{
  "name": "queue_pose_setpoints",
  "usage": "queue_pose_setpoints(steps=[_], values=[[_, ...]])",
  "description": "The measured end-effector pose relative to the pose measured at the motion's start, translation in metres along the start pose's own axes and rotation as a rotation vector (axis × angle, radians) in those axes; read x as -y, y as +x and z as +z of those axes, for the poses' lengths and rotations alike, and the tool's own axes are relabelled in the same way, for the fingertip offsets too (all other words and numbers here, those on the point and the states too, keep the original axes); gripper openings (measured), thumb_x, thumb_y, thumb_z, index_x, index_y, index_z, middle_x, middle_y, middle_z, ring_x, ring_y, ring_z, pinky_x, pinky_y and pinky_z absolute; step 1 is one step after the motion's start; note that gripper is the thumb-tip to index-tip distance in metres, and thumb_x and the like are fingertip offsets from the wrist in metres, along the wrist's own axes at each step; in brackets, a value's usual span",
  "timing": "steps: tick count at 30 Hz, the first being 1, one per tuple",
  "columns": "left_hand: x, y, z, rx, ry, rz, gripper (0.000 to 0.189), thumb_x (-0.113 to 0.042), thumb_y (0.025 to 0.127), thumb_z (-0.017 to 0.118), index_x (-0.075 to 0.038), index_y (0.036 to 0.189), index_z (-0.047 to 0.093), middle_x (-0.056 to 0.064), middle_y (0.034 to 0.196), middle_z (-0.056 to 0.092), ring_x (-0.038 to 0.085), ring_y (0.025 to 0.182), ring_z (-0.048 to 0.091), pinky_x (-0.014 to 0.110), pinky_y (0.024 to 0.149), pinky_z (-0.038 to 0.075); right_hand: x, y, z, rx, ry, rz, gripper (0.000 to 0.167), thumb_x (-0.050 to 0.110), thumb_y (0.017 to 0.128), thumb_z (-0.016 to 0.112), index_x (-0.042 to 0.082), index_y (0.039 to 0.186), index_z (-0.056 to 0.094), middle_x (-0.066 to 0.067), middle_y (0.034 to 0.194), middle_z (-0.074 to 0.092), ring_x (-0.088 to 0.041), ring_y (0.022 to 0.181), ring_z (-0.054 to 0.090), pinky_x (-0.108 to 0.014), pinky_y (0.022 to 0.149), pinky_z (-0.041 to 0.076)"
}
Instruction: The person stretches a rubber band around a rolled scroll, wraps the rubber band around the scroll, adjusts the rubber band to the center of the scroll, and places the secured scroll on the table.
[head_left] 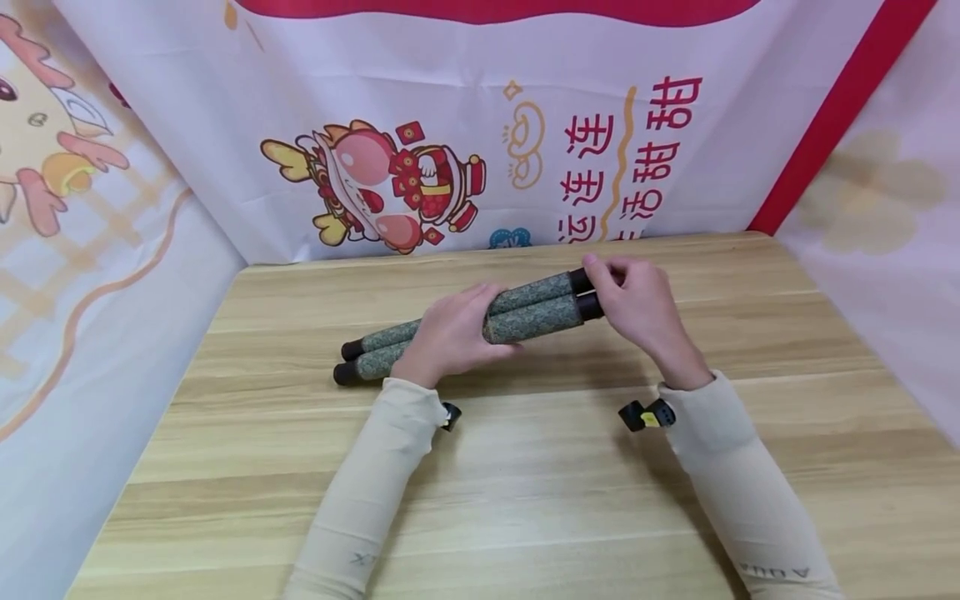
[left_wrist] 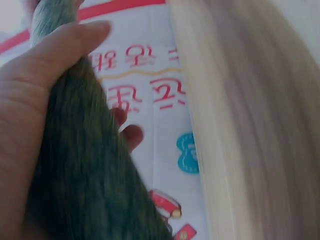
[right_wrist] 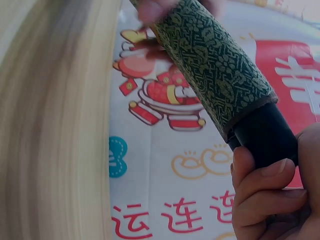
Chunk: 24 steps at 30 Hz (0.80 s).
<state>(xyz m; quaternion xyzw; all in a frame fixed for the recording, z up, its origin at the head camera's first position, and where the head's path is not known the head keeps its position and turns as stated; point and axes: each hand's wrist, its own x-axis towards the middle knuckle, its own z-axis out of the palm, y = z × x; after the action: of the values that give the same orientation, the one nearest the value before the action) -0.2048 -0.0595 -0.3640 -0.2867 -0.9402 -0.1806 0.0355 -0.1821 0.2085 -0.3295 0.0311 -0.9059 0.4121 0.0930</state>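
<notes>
A scroll [head_left: 534,320] rolled into two side-by-side rolls, covered in green patterned brocade with black end knobs, is held slantwise over the table, its right end higher in the head view. My left hand [head_left: 452,333] grips both rolls around the middle, thumb along the near side. In the left wrist view the brocade [left_wrist: 95,155] is blurred, with fingertips showing past its far edge. At the right end my right hand [head_left: 639,302] holds the black knobs. Curled fingers [right_wrist: 267,192] lie against a black knob [right_wrist: 265,135] in the right wrist view.
A wood-grain table [head_left: 525,483] lies under both arms. Behind it hangs a white cloth [head_left: 465,75] printed with red characters and a cartoon figure, and more printed cloth [head_left: 112,275] covers the left side. Small black cameras [head_left: 647,415] sit at both wrists.
</notes>
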Motion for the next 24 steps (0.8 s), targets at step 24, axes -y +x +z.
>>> queue_pose_setpoints(steps=[24], values=[[0.005,0.000,-0.002,0.061,-0.001,-0.079,0.084,-0.046,0.079,0.087,-0.018,0.150,0.053,0.003,0.145,0.066,0.025,0.127,0.067,0.052,0.101,0.056,-0.004,0.003,-0.005,0.018,-0.005,0.045,0.068,0.064,0.106,0.044,0.007,0.122,0.076,-0.017,0.104,0.074,-0.027,0.084,0.063,-0.034,0.065,0.052]])
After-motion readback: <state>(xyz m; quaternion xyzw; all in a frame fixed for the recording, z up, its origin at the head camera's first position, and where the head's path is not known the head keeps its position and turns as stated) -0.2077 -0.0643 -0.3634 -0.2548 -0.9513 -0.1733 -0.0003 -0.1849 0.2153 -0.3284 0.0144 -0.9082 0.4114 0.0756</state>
